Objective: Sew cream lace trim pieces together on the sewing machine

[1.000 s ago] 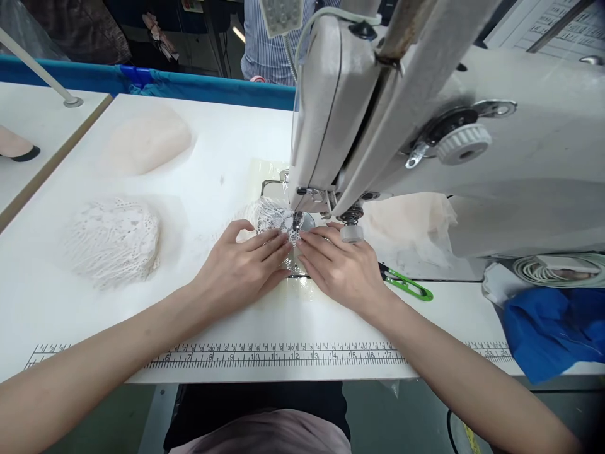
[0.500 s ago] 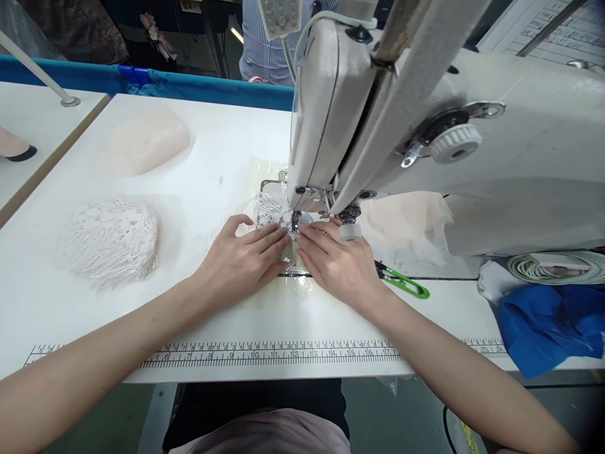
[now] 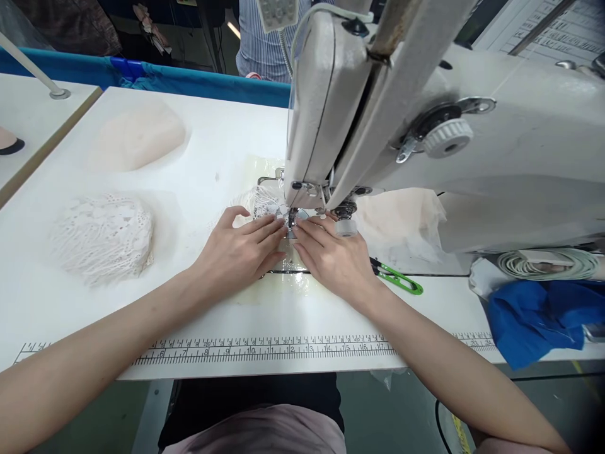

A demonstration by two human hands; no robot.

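A white sewing machine (image 3: 312,126) stands over the table, its presser foot (image 3: 292,217) down between my two hands. White lace (image 3: 267,202) lies under and to the left of the foot. My left hand (image 3: 246,246) rests flat on the lace, fingers stretched toward the foot and thumb apart. From the other side, my right hand (image 3: 333,255) lies flat with its fingertips near the foot, partly behind the machine's round knob. The lace under both palms is hidden. Just right of my right hand are green thread snips (image 3: 399,280).
A pile of white lace (image 3: 106,236) lies at left, with a pale sheer fabric piece (image 3: 137,135) behind it. More sheer fabric (image 3: 401,221) lies under the machine arm. Blue cloth (image 3: 534,315) and a coiled tape (image 3: 548,261) sit at right. A person in stripes (image 3: 265,41) is beyond.
The whole view has shifted slightly. Both hands stay beside the presser foot, and less lace shows near the fingertips.
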